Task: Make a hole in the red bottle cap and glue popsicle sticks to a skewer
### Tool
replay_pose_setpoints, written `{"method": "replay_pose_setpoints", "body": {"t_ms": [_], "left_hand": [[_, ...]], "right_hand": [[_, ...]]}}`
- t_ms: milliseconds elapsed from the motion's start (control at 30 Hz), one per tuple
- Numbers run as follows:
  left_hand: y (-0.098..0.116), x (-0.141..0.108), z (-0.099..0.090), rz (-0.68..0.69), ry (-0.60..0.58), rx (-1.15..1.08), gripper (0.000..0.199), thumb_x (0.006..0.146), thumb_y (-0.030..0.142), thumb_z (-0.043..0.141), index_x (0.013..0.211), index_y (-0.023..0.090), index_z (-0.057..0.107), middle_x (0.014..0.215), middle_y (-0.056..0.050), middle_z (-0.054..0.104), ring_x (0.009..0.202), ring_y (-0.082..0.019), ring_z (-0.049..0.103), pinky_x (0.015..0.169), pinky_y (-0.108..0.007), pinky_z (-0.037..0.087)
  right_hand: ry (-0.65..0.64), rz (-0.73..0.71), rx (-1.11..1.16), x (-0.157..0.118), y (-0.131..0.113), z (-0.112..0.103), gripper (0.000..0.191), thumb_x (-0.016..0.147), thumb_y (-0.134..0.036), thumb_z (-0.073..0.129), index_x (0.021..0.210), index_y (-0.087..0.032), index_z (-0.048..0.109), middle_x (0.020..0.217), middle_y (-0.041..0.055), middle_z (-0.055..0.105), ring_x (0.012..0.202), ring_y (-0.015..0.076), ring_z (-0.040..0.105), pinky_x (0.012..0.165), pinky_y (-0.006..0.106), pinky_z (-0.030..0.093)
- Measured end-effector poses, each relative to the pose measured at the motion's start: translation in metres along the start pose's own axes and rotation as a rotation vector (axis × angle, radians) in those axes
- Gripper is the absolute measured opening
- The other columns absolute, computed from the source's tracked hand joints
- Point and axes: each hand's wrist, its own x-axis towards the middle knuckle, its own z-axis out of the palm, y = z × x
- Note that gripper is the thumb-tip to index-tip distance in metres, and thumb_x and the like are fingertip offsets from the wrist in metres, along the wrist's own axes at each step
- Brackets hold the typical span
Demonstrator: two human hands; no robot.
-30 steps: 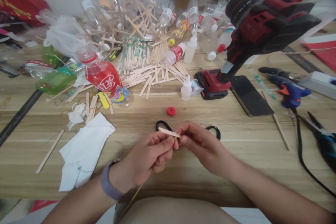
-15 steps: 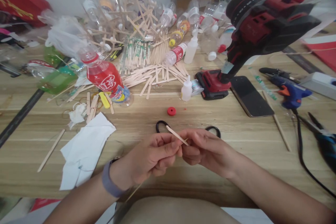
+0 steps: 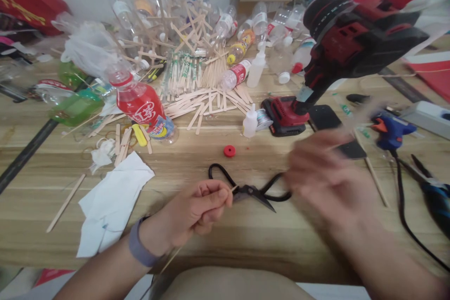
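My left hand [image 3: 200, 208], with a grey band at the wrist, is closed around a thin bamboo skewer [image 3: 171, 258]. The skewer's tip pokes out past my fingertips and its other end runs down toward my lap. Off to the right, my right hand [image 3: 321, 176] is smeared by motion. A pale flat craft stick [image 3: 363, 113], also blurred, sticks out from its fingers. Black-handled scissors [image 3: 250, 191] lie on the table between the hands, blades slightly apart. Just beyond them sits a small red disc [image 3: 229, 151] with a centre hole.
A red drill [image 3: 337, 33] stands upright beside a phone [image 3: 328, 124]. A blue glue gun [image 3: 392, 129] with its cord and pliers [image 3: 432, 187] lie right. A red-labelled bottle [image 3: 142, 108], loose craft sticks [image 3: 207, 101], glue bottles [image 3: 250, 122] and white paper [image 3: 114, 201] are around.
My hands have parted. The right one has swung right and up with the craft stick, uncovering the scissors. My left hand has shifted slightly left, still holding the skewer.
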Motion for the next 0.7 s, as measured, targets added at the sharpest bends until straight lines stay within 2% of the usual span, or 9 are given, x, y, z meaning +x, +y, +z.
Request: {"method": "replay_pose_setpoints", "body": {"t_ms": [33, 67, 133, 200, 300, 467, 533, 633, 700], "left_hand": [[0.001, 0.002, 0.000, 0.010, 0.036, 0.014, 0.034, 0.079, 0.047, 0.068, 0.073, 0.018, 0.050, 0.047, 0.012, 0.029, 0.040, -0.003, 0.011, 0.035, -0.017, 0.008], [0.002, 0.003, 0.000, 0.027, 0.069, 0.033, 0.035, 0.079, 0.048, 0.067, 0.073, 0.018, 0.050, 0.047, 0.012, 0.029, 0.041, -0.003, 0.012, 0.036, -0.017, 0.008], [0.006, 0.006, 0.002, 0.083, 0.138, 0.084, 0.035, 0.078, 0.050, 0.067, 0.074, 0.018, 0.052, 0.047, 0.011, 0.033, 0.041, -0.004, 0.016, 0.037, -0.017, 0.011], [0.011, 0.005, 0.001, 0.157, 0.251, 0.143, 0.032, 0.078, 0.048, 0.065, 0.082, 0.017, 0.058, 0.050, 0.009, 0.039, 0.042, -0.004, 0.022, 0.039, -0.017, 0.014], [0.020, 0.001, -0.006, 0.308, 0.453, 0.284, 0.033, 0.083, 0.037, 0.059, 0.109, 0.017, 0.063, 0.066, 0.003, 0.054, 0.049, -0.006, 0.034, 0.045, -0.018, 0.026], [0.027, 0.001, -0.028, 0.494, 0.818, 0.955, 0.039, 0.093, 0.033, 0.042, 0.126, 0.018, 0.057, 0.101, -0.005, 0.067, 0.071, -0.014, 0.055, 0.067, -0.027, 0.046], [0.026, 0.006, -0.035, 0.555, 0.864, 1.171, 0.041, 0.094, 0.029, 0.040, 0.130, 0.016, 0.053, 0.113, -0.010, 0.067, 0.097, -0.021, 0.060, 0.087, -0.037, 0.048], [0.022, 0.010, -0.037, 0.772, 0.890, 1.438, 0.041, 0.094, 0.024, 0.043, 0.133, 0.015, 0.050, 0.134, -0.014, 0.056, 0.125, -0.026, 0.048, 0.106, -0.048, 0.038], [0.020, 0.010, -0.033, 0.974, 0.742, 1.562, 0.039, 0.094, 0.020, 0.044, 0.132, 0.017, 0.050, 0.136, -0.012, 0.055, 0.132, -0.025, 0.042, 0.110, -0.047, 0.033]], "right_hand": [[0.099, -0.161, -0.035, 0.001, -0.009, 0.000, 0.010, 0.077, -0.016, 0.065, 0.071, -0.024, 0.064, 0.052, -0.0091, 0.030, 0.044, 0.0008, 0.008, 0.041, 0.018, 0.010], [0.140, -0.199, -0.102, 0.003, -0.015, 0.000, 0.011, 0.081, -0.018, 0.058, 0.074, -0.024, 0.064, 0.053, -0.0086, 0.032, 0.044, 0.0012, 0.008, 0.041, 0.019, 0.008], [0.136, -0.075, -0.199, 0.006, -0.017, -0.003, 0.007, 0.074, -0.020, 0.063, 0.080, -0.024, 0.064, 0.057, -0.0080, 0.036, 0.042, 0.0013, 0.013, 0.039, 0.019, 0.012], [0.066, 0.152, -0.198, 0.009, -0.006, -0.006, 0.021, 0.065, -0.023, 0.076, 0.083, -0.022, 0.064, 0.060, -0.0066, 0.047, 0.041, 0.0020, 0.029, 0.037, 0.018, 0.024], [-0.014, 0.310, -0.153, 0.013, 0.015, -0.011, 0.025, 0.072, -0.028, 0.077, 0.088, -0.019, 0.061, 0.068, -0.0021, 0.062, 0.052, 0.0076, 0.055, 0.050, 0.021, 0.044], [-0.066, 0.468, -0.252, 0.014, 0.030, -0.013, 0.026, 0.080, -0.033, 0.072, 0.090, -0.017, 0.055, 0.078, 0.0047, 0.072, 0.064, 0.0134, 0.067, 0.060, 0.024, 0.050], [-0.087, 0.530, -0.320, 0.013, 0.033, -0.012, 0.028, 0.080, -0.035, 0.072, 0.088, -0.016, 0.054, 0.078, 0.0050, 0.072, 0.063, 0.0134, 0.067, 0.059, 0.024, 0.049], [-0.116, 0.555, -0.419, 0.013, 0.039, -0.013, 0.032, 0.078, -0.040, 0.072, 0.085, -0.016, 0.053, 0.076, 0.0045, 0.072, 0.059, 0.0124, 0.066, 0.057, 0.024, 0.049], [-0.132, 0.550, -0.472, 0.012, 0.043, -0.013, 0.034, 0.078, -0.042, 0.072, 0.082, -0.016, 0.052, 0.076, 0.0043, 0.072, 0.058, 0.0120, 0.066, 0.055, 0.023, 0.048]]}}
